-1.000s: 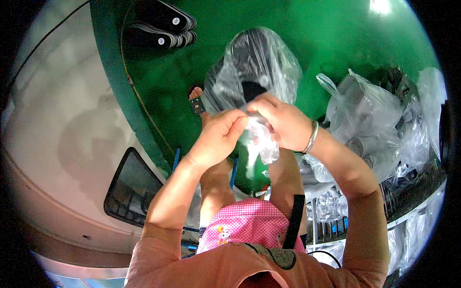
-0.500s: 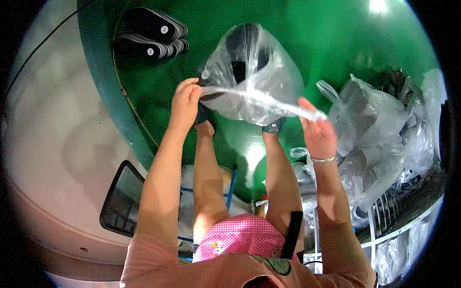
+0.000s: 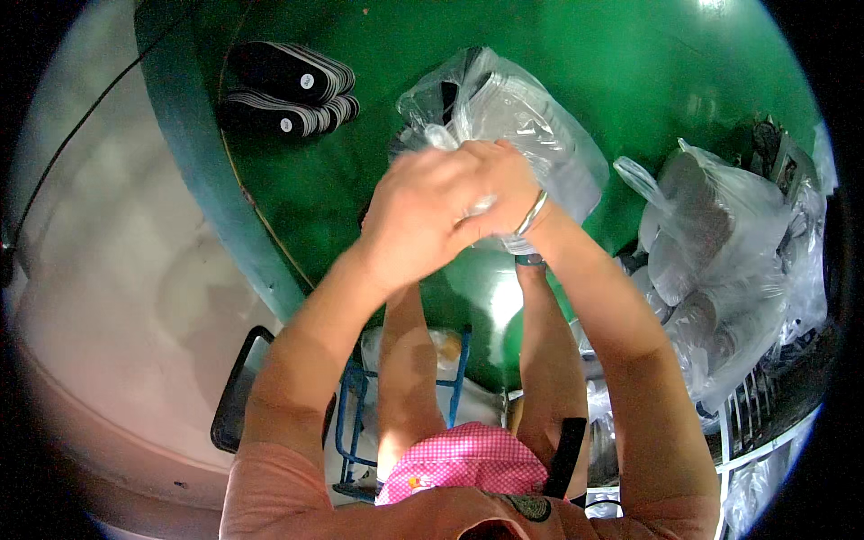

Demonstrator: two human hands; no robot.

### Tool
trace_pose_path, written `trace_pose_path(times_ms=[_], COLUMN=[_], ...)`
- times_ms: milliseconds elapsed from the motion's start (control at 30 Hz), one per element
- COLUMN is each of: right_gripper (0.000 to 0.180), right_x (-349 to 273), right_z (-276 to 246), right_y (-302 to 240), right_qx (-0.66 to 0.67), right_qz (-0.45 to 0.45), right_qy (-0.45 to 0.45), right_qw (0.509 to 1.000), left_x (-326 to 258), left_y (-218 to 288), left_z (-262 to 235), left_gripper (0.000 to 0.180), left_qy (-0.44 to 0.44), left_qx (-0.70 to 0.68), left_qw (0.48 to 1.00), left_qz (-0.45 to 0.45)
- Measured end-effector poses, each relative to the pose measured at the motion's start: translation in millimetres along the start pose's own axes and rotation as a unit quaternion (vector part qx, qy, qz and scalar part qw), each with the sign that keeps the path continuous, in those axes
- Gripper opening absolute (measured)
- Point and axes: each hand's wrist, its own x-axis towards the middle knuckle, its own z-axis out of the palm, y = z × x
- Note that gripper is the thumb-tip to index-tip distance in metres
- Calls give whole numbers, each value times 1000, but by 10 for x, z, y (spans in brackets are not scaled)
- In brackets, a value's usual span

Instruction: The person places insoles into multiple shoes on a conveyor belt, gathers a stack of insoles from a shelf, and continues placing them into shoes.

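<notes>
Below my hands is a clear plastic bag (image 3: 549, 135) with a stack of light grey and black flat pieces inside, probably insoles like those on the floor. My left hand (image 3: 409, 211) and my right hand (image 3: 506, 184) meet over the near end of the bag. Both are closed, with the bag's gathered mouth bunched between them. A little of the plastic shows under the right wrist, which wears a bracelet. Motion blurs the left fingers, and the bunched plastic is mostly hidden under the hands.
Two stacks of black insoles (image 3: 297, 76) with round white labels lie on the green floor (image 3: 702, 81), far left. Several filled clear bags (image 3: 711, 216) are heaped at the right by a white rack (image 3: 747, 405). A pale curved surface (image 3: 135, 270) borders the left; a blue-framed stool (image 3: 351, 423) is beneath me.
My hands were apart, stretching the bag's mouth wide between them. They have come together over it and gathered the plastic. The bag's contents now lean to the right.
</notes>
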Motion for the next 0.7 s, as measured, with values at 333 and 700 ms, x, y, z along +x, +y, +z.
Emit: trace_pose_path(times_ms=[333,700], right_gripper=[25,24], right_x=[205,281], right_z=[186,105], right_y=[194,137], right_qx=[485,29], right_qz=[238,31], right_qy=[69,131], right_qw=[839,990], left_x=[59,201], left_y=[-829,-872], left_z=[439,249], left_gripper=[20,27], left_qy=[-49,-197], left_qx=[-115,-135], left_qw=[971,904], left_qz=[-206,-356])
